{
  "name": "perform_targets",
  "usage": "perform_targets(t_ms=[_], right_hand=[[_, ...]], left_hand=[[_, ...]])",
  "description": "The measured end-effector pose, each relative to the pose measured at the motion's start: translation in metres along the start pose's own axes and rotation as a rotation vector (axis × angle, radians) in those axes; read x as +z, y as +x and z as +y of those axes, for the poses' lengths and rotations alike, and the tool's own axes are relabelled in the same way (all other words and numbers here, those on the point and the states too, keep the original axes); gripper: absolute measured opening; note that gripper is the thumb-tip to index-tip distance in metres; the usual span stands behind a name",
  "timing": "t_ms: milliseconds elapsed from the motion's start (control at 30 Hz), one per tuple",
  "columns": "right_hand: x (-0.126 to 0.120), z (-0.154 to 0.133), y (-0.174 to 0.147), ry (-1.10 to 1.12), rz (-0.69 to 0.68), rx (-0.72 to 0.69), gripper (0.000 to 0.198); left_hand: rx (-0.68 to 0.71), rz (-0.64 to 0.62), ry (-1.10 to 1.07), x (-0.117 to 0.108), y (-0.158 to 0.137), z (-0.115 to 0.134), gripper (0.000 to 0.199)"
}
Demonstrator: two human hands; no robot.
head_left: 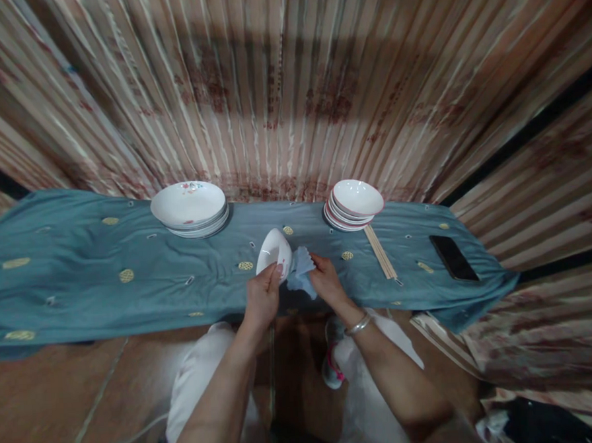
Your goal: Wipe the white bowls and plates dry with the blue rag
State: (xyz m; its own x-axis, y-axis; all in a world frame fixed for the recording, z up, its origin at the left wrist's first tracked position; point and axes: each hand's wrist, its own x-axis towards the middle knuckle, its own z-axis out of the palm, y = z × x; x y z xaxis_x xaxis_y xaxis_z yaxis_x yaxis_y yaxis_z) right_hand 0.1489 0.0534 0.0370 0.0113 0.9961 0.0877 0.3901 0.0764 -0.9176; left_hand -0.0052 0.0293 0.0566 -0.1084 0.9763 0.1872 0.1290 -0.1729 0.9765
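Note:
A white bowl (273, 247) with a floral mark is tilted on its side above the front part of the cloth-covered table. My left hand (263, 294) grips its near rim, thumb on the inside. Just to the right, my right hand (326, 278) pinches a light blue cloth (303, 273) with a scalloped edge. The cloth hangs beside the bowl's outer side; whether it touches the bowl I cannot tell. A silvery bracelet (358, 324) circles my right wrist.
A stack of white plates (190, 207) stands at back left, a stack of red-rimmed bowls (355, 202) at back right. Chopsticks (381, 253) and a black phone (453, 258) lie to the right. The teal tablecloth (79, 259) reaches the table's front edge; a curtain (279, 83) hangs behind.

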Motion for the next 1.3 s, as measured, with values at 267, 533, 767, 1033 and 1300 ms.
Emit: perform_targets(t_ms=[267, 533, 767, 1033, 1300], right_hand=[[-0.024, 0.005, 0.011, -0.055, 0.112, 0.06, 0.038], [-0.036, 0.011, 0.012, -0.218, 0.016, 0.023, 0.031], [-0.042, 0.023, 0.012, -0.364, 0.004, 0.08, 0.022], [-0.051, 0.032, 0.011, -0.278, 0.136, 0.066, 0.019], [-0.05, 0.033, 0.008, 0.081, 0.241, 0.024, 0.028]], left_hand=[[0.175, -0.246, 0.107, 0.019, -0.01, -0.016, 0.025], [0.149, -0.383, 0.116, 0.031, -0.018, -0.022, 0.021], [0.133, -0.374, 0.069, 0.028, -0.016, -0.017, 0.033], [-0.082, 0.167, -0.192, 0.015, -0.004, -0.018, 0.072], [-0.632, -0.053, -0.756, 0.026, -0.01, -0.004, 0.053]])
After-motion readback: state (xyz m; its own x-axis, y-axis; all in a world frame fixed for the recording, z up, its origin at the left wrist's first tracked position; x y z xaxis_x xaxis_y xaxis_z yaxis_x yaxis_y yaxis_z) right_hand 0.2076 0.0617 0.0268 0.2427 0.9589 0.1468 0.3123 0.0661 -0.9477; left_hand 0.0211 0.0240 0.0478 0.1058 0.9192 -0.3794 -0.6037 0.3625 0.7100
